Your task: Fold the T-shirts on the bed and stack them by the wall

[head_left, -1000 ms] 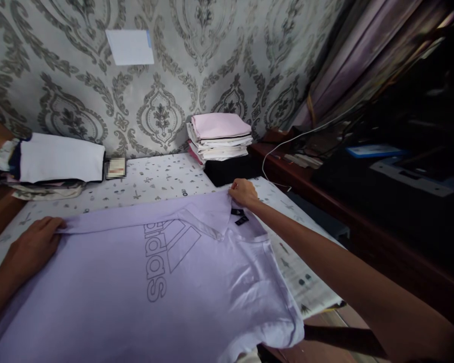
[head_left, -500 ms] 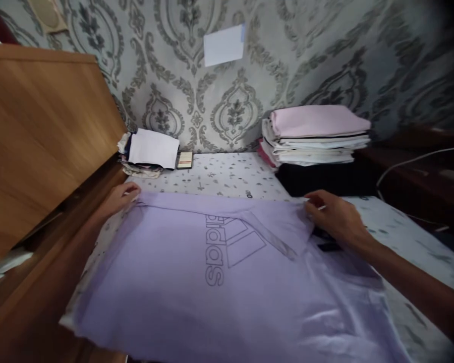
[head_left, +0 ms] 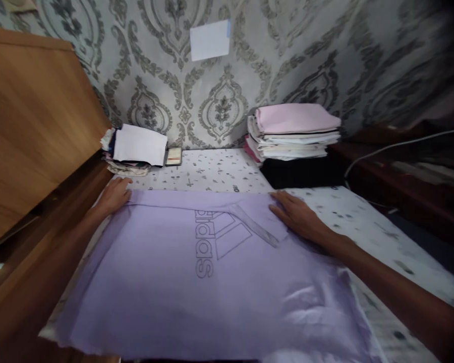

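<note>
A lilac T-shirt (head_left: 144, 272) with an outlined "adidas" print lies spread on the patterned sheet. Its far side is folded over in a narrow strip, and a sleeve slants across the logo. At the far left corner of the fold rests my left hand (head_left: 114, 196), its fingers stretched out and not gripping the cloth. My right hand (head_left: 297, 214) lies flat on the far right corner with the fingers extended. The shirt's near edge reaches down to the bottom of the view.
Behind the shirt on the left is a small stack of folded clothes (head_left: 139, 143) beside a small box (head_left: 173, 156). A taller folded pile (head_left: 297, 121) sits at the back right on black cloth (head_left: 302, 173). A wooden panel (head_left: 38, 121) borders the left; a white cable (head_left: 401, 143) runs at right.
Both hands have let go of the pinched corners and now lie on the fold. The strip lies flatter on the shirt. The view has shifted slightly to the right.
</note>
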Demonstrator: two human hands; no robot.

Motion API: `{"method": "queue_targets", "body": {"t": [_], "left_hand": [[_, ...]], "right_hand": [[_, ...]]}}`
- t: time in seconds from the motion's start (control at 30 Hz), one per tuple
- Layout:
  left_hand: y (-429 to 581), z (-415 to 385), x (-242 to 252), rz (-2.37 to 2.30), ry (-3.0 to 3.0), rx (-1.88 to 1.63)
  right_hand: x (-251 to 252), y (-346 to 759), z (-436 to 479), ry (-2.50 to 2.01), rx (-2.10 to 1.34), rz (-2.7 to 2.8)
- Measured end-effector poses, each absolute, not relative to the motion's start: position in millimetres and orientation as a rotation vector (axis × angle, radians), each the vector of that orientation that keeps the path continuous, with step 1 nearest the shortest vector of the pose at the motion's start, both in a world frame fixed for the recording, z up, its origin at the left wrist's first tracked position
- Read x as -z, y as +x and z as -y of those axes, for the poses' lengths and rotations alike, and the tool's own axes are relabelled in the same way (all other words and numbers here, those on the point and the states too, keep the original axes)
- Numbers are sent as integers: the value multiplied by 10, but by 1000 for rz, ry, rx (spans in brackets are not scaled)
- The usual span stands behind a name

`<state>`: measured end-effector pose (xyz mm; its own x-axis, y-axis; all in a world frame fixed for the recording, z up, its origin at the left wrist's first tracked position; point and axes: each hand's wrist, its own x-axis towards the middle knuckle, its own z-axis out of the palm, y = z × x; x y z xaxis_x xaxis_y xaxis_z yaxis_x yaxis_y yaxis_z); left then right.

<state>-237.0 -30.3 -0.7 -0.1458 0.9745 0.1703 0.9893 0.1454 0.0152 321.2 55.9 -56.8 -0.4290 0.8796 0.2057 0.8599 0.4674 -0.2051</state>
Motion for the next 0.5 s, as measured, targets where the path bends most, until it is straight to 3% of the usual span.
{"method": "queue_targets", "body": {"t": [0.2,0.5], "left_hand": [[-2071,575,60,1966,-2480,185],[-2052,645,165,1994,-2430,211]], "right_hand": [[310,3033,26,-1293,-116,2476],[347,3050,453,-1201,-88,2567]]}}
